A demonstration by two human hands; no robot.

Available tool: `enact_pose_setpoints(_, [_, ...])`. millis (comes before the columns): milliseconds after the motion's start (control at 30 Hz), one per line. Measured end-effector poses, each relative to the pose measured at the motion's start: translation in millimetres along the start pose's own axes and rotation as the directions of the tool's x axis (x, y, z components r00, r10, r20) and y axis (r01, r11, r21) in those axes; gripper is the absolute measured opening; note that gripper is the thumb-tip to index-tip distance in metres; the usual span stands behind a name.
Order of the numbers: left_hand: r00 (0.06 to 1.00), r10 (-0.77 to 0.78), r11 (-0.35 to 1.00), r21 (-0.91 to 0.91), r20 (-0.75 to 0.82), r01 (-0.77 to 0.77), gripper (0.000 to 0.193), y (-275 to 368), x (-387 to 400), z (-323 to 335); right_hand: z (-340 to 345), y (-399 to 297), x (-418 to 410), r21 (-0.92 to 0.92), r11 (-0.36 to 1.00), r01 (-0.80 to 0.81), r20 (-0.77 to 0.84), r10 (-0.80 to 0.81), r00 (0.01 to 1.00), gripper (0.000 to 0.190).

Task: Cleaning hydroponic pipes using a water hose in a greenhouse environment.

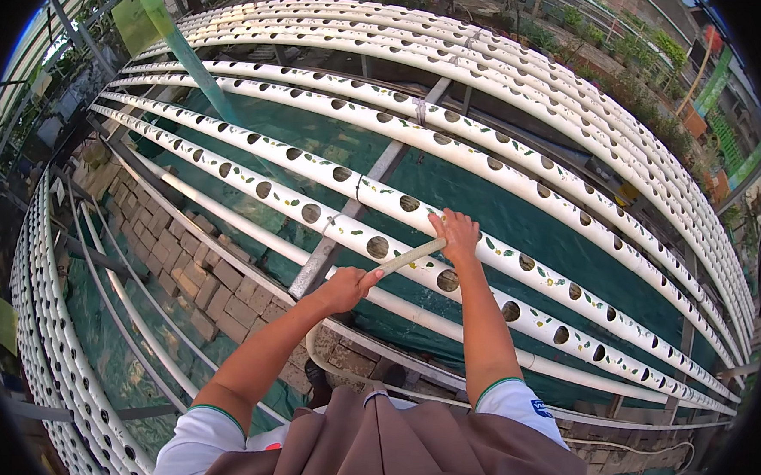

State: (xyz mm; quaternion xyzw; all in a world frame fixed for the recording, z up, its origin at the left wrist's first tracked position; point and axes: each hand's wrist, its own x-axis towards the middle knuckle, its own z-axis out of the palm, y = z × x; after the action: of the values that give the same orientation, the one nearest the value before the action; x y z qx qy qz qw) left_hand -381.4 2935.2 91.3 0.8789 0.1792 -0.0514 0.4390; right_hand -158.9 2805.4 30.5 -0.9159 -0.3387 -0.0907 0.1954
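My left hand [347, 290] is closed around a pale hose [412, 257] that runs up to the right across the nearest white pipe. At the hose's far end, my right hand [458, 236] rests on the second white hydroponic pipe [382, 196], its fingers by the hose tip; whether they grip the hose is hard to tell. The nearest hydroponic pipe [348, 232] has round holes and painted-looking leaf marks, and passes beneath the hose. Small splashes show below the nearest pipe, by my right forearm.
Grey metal crossbars [328, 254] bear the pipes over a green tarpaulin [282, 139]. More pipe rows [512, 70] stand beyond, others [60, 324] at lower left. A teal post [195, 73] rises at upper left. A brick path [204, 280] and the hose's lower run [313, 356] lie near my feet.
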Motion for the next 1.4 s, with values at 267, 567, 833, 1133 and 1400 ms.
enact_pose_setpoints(267, [0.995,-0.098,0.995,0.005,-0.029,0.098,0.060,-44.2,-24.3,-48.9,21.7,-36.1,-14.4,0.242,0.968,-0.065,-0.189,0.113,0.975,0.034])
enact_pose_setpoints(567, [0.987,-0.139,0.989,-0.068,-0.084,0.133,0.064,-100.4,-31.9,-116.6,64.6,-172.8,5.6,0.086,0.996,-0.031,-0.318,0.057,0.946,0.028])
enact_pose_setpoints(833, [0.986,-0.152,0.985,-0.090,-0.065,0.145,0.065,-143.4,-50.9,-167.4,37.2,-162.4,-21.1,-0.217,0.973,-0.081,-0.001,0.083,0.997,0.047])
enact_pose_setpoints(1133, [0.996,-0.035,0.993,-0.117,-0.079,0.025,0.064,-158.5,-78.0,-172.1,60.3,-250.8,21.2,0.024,0.993,-0.119,0.102,0.116,0.988,0.053])
enact_pose_setpoints(1400, [0.998,-0.045,0.990,-0.138,-0.051,0.037,0.066,-162.1,-69.2,-191.1,57.8,-172.1,14.5,0.223,0.963,-0.149,0.084,0.134,0.987,0.045])
